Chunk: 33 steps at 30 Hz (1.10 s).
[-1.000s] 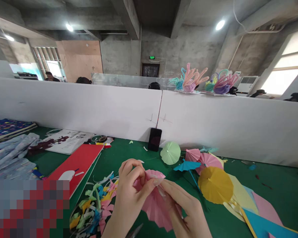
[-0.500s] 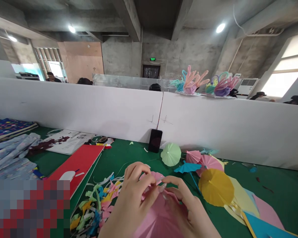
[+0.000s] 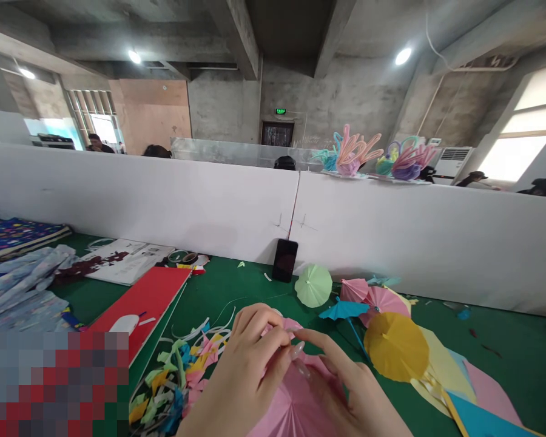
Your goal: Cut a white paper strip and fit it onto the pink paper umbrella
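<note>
Pink pleated paper (image 3: 293, 413), creased in rays like a small umbrella canopy, lies under and between both hands. My left hand (image 3: 252, 358) has its fingers curled, with thumb and forefinger pinched at the paper's upper part. From the other side my right hand (image 3: 341, 379) closes on the same paper, its thumb and fingertips almost meeting those of the left. The fingers cover whatever is at the pinch point. Just beyond them are small paper umbrellas: light green (image 3: 313, 286), blue with a stick (image 3: 344, 309), pink (image 3: 386, 302) and dark yellow (image 3: 397, 347).
Paper scraps (image 3: 177, 370) pile up left of my hands, beside a red board (image 3: 152, 297). A black phone (image 3: 285, 260) leans on the white partition (image 3: 209, 200). Coloured paper sheets (image 3: 489, 388) lie at right. Cloth (image 3: 27, 279) is bunched at far left. People sit beyond the partition.
Both hands stay at the pink paper, with only slight finger shifts. More of the paper's lower folds shows between them. The whole view has shifted slightly.
</note>
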{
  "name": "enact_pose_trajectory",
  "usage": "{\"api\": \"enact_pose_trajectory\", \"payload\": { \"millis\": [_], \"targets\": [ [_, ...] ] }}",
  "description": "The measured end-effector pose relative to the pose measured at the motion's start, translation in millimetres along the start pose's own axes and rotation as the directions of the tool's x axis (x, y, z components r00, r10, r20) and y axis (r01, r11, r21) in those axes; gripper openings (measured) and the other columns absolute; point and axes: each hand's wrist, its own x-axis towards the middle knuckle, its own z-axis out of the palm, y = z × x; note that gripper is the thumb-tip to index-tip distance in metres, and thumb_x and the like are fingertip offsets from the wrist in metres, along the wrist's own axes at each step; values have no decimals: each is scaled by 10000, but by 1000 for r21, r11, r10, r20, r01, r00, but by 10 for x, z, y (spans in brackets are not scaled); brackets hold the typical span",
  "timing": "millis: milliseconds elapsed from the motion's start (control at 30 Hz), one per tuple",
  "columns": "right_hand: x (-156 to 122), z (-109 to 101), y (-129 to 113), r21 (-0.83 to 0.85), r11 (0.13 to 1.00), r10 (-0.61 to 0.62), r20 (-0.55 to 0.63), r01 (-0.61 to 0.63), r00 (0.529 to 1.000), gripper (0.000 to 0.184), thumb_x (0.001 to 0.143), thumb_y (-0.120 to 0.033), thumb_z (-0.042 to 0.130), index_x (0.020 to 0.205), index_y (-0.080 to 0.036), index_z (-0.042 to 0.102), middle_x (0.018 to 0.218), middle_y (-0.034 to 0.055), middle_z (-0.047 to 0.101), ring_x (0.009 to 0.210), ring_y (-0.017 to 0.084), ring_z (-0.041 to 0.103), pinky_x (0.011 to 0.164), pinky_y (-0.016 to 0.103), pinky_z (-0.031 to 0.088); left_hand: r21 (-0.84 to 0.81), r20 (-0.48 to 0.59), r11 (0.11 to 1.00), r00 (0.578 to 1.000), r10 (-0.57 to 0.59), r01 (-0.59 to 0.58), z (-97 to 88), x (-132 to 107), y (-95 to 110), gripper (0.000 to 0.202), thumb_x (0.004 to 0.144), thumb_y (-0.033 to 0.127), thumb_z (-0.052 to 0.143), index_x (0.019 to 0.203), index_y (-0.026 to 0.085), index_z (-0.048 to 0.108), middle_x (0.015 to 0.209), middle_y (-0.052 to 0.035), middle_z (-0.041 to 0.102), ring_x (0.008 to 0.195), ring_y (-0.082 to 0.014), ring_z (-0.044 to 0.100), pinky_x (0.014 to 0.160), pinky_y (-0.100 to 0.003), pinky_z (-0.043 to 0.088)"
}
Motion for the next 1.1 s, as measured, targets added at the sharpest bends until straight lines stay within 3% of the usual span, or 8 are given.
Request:
{"api": "enact_pose_trajectory", "payload": {
  "millis": [133,300,400,667,933,1100],
  "targets": [
    [2,4,8,-35,999,-10,-6,10,1000,278,916,-245,401,1165,-230,525,648,-13,679,538,153,639,495,204,484,3,-6,1000,1000,24,-24,-5,8,10,167,940,103,377,846,222,447,934,-32,499,988,-192,462,779,-314,430],
    [-5,0,5,-46,999,17,38,-16,999,226,939,-284,386,968,-234,604,696,-1,685,527,139,576,490,205,455,24,-13,999,999,31,-31,-21,20,10,158,925,102,405,841,220,469,919,-32,506,950,-191,476,757,-310,437],
    [-16,-7,0,-43,998,41,44,-39,998,219,944,-292,396,943,-240,609,702,-9,678,535,130,551,497,198,445,26,-12,999,999,40,-40,-25,9,-1,159,918,94,416,907,231,495,922,-26,521,933,-186,481,762,-312,432],
    [-20,-43,-28,-99,995,23,45,-19,999,266,940,-325,407,828,-214,621,661,5,643,526,126,536,485,189,450,35,94,999,996,2,-5,-58,2,6,173,938,117,396,985,227,522,927,-26,552,916,-185,492,757,-309,425],
    [-74,-89,-73,-118,993,5,-45,-10,999,303,923,-379,443,758,-227,647,635,0,648,524,128,566,467,177,457,50,134,999,991,-28,22,-95,-20,80,165,949,162,399,843,201,519,869,-15,548,865,-173,497,759,-310,430],
    [-90,-131,-121,-103,995,7,-3,-8,1000,274,917,-384,453,792,-231,642,679,2,651,569,139,562,480,189,445,43,136,999,990,-24,19,-136,-54,117,161,935,150,420,816,205,513,813,2,571,802,-162,517,732,-292,422]
  ]
}}
